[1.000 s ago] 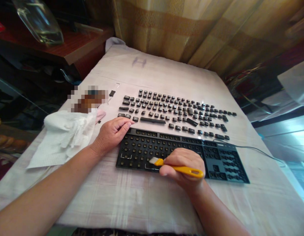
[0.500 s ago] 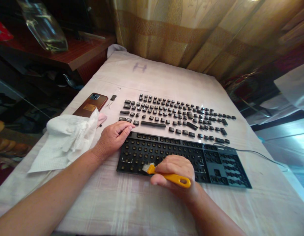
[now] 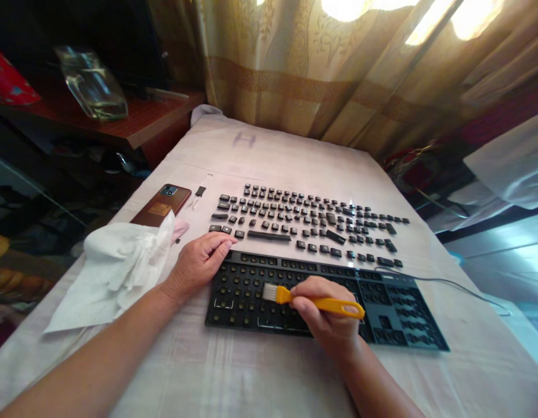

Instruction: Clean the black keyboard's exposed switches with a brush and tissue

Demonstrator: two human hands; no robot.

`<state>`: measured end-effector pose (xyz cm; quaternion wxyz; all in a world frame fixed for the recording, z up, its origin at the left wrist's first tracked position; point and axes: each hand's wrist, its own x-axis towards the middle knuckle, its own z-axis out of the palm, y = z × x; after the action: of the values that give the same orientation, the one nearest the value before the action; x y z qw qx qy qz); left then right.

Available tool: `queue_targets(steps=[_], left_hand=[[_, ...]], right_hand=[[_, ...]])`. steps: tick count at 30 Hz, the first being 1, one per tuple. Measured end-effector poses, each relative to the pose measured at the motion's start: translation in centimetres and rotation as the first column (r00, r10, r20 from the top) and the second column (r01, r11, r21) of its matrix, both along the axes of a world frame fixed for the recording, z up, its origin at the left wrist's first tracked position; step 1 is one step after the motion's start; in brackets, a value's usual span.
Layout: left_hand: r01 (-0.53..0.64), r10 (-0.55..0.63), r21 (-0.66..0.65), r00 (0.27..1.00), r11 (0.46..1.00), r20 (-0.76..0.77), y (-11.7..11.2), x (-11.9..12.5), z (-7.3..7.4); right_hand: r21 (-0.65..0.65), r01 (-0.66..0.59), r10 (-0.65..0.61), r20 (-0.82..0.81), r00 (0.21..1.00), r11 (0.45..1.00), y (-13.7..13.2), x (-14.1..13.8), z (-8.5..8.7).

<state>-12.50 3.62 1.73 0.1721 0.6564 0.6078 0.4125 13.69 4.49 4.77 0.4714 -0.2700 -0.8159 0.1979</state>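
Observation:
A black keyboard (image 3: 295, 328) without its keycaps lies flat on the cloth-covered table, its switch rows bare. My left hand (image 3: 201, 259) grips its upper left corner; the fingers curl at the edge, partly hidden. Between the thumb and fingers of my right hand (image 3: 332, 316) is a small yellow-handled brush (image 3: 334, 305). The pale bristles point left and touch the switches, or hover just over them, in the left half of the keyboard. Loose black keycaps (image 3: 312, 248) are laid out in rows behind the keyboard, with the spacebar (image 3: 269, 235) nearest my left hand.
A crumpled white cloth (image 3: 107, 267) lies beside my left forearm, against a brown phone (image 3: 164, 206). Behind the phone is a wire keycap puller (image 3: 200, 191). The keyboard's cable (image 3: 460, 284) trails right. A glass jar (image 3: 94, 87) stands on the wooden cabinet (image 3: 159, 119).
My right hand has moved the brush up and slightly right, away from the keyboard's front edge. My left hand stays at the corner. The view has tilted up, showing more curtain.

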Motion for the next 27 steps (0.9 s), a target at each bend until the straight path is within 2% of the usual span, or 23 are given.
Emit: queue_targets(steps=[5,10,12,17,20,27], left_hand=[[0.001,-0.001,0.015,1.000,1.000,-0.004,0.0,-0.1,0.0],[-0.003,0.002,0.020,1.000,1.000,0.002,-0.2,0.0,0.0],[0.001,-0.001,0.018,1.000,1.000,0.002,-0.3,0.1,0.1],[-0.003,0.003,0.002,1.000,1.000,0.000,-0.4,0.0,0.2],[-0.012,0.012,-0.005,1.000,1.000,-0.003,-0.2,-0.3,0.2],[-0.076,0.076,0.000,0.996,0.997,-0.043,0.4,-1.4,0.3]], right_hand=[[-0.035,0.184,-0.184,0.010,0.983,0.982,1.0,0.5,0.1],[-0.043,0.126,-0.123,0.068,0.990,0.991,0.3,-0.2,2.0],[-0.052,0.120,-0.116,0.076,0.990,0.991,-0.2,-0.6,2.2],[-0.044,0.173,-0.171,0.044,0.984,0.984,-0.8,-1.3,0.2],[-0.021,0.165,-0.164,0.052,0.985,0.986,-0.7,-1.4,-0.7],[0.063,0.076,-0.085,0.147,0.986,0.995,-0.4,-1.3,-0.6]])
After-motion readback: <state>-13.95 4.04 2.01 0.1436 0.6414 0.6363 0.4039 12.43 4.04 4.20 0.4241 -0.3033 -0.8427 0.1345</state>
